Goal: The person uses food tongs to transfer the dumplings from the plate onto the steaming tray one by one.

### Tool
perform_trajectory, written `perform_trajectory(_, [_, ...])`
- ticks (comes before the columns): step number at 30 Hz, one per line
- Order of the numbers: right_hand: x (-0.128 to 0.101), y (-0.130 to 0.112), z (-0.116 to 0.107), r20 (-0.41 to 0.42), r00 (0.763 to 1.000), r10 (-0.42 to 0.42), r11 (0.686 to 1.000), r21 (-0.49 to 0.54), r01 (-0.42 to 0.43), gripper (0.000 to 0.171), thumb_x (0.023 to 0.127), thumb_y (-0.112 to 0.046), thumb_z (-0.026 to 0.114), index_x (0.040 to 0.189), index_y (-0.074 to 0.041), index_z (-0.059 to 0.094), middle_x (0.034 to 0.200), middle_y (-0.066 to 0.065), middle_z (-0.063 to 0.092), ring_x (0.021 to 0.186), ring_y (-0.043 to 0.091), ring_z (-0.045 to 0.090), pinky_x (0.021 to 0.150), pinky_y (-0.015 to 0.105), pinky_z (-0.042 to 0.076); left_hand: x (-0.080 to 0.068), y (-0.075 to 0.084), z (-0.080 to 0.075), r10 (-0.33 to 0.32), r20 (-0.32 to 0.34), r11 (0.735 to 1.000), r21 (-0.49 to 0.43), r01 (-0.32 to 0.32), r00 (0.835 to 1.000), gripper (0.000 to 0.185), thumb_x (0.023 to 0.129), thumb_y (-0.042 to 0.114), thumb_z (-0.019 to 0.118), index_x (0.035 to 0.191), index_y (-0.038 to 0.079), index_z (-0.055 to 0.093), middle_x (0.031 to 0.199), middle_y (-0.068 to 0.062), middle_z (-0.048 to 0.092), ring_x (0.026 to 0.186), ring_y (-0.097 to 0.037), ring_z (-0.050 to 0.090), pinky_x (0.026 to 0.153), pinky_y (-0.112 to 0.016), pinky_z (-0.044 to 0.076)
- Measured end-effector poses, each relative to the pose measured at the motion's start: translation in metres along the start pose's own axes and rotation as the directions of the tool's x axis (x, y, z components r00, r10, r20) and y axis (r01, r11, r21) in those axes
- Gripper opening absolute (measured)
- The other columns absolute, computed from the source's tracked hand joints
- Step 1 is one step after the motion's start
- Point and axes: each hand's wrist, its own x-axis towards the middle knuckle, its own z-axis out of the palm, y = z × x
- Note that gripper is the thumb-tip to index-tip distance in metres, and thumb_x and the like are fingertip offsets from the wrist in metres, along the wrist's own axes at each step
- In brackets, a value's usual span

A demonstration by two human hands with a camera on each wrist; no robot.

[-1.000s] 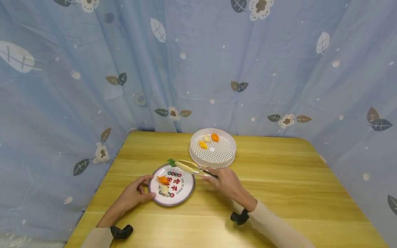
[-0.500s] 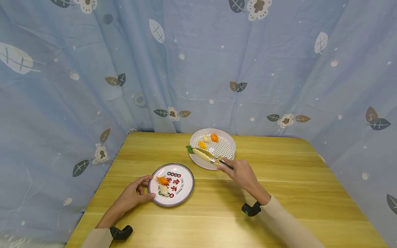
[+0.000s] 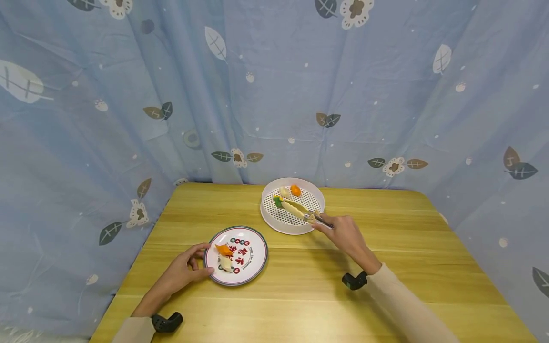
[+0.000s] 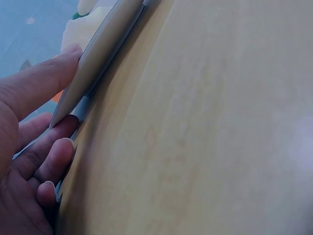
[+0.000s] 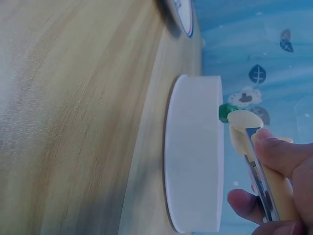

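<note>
- The right hand gripped the tongs, tips over the strainer on the table.
- The left hand pinched the plate's rim.

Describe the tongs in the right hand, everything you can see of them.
The tongs have pale cream arms ending in a green tip, with grey metal showing where the fingers hold them. The right hand grips them at the handle end. They lie slanted over the white perforated tray, with the green tip low among the food pieces at the tray's far left, next to a yellow-orange piece. Whether the tips already pinch a piece cannot be told. In the right wrist view they rise above the tray's wall.
</note>
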Motion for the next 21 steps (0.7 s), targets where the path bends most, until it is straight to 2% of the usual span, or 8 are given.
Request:
perform_trajectory(3, [0.004,0.002,0.005,0.008,1.000,-0.028,0.999,-0.019,0.028,0.046,0.092,-0.047,0.075,0.126,-0.015,0.074,0.049,-0.009,0.038,0.048,0.007,0.026,0.047,0.028,0.028,0.000,0.000,0.000,0.000,-0.007,1.000,0.007,0.000,1.000,0.074,0.080,0.029,0.091,0.144,0.016,0.056,0.117,-0.009,0.060,0.082,-0.022,0.050,0.065,-0.029,0.041])
perform_trajectory(7, [0.010,0.002,0.011,0.013,0.998,-0.064,0.998,-0.029,0.064,0.045,0.093,-0.045,0.075,0.125,-0.013,0.076,0.058,-0.001,0.059,0.048,0.007,0.033,0.048,0.029,0.032,-0.002,0.000,0.001,-0.002,-0.010,1.000,0.009,0.002,1.000,0.074,0.079,0.029,0.091,0.144,0.016,0.057,0.118,-0.008,0.061,0.081,-0.022,0.050,0.065,-0.029,0.041])
perform_trajectory(10, [0.014,0.002,0.014,0.029,0.997,-0.076,0.996,-0.033,0.077,0.046,0.093,-0.045,0.075,0.124,-0.011,0.075,0.064,0.002,0.066,0.047,0.007,0.034,0.048,0.028,0.033,-0.003,0.000,0.001,-0.004,-0.010,1.000,0.003,0.004,1.000,0.074,0.079,0.029,0.091,0.144,0.016,0.057,0.118,-0.008,0.061,0.081,-0.022,0.050,0.065,-0.029,0.041])
perform_trajectory(16, [0.020,0.002,0.016,0.084,0.995,-0.046,0.996,-0.066,0.052,0.052,0.093,-0.048,0.074,0.125,-0.007,0.074,0.053,-0.006,0.049,0.047,0.008,0.031,0.046,0.028,0.030,-0.003,0.001,0.001,0.011,-0.002,1.000,-0.002,-0.011,1.000,0.074,0.081,0.029,0.090,0.145,0.016,0.056,0.118,-0.009,0.061,0.081,-0.021,0.049,0.065,-0.029,0.041])
perform_trajectory(21, [0.023,0.001,0.016,0.124,0.992,-0.019,0.995,-0.096,0.031,0.052,0.093,-0.050,0.073,0.126,-0.010,0.074,0.055,-0.006,0.044,0.050,0.011,0.037,0.048,0.029,0.032,-0.003,0.001,0.000,0.018,0.002,1.000,-0.007,-0.018,1.000,0.074,0.082,0.029,0.090,0.145,0.015,0.055,0.117,-0.009,0.061,0.081,-0.021,0.049,0.065,-0.029,0.040])
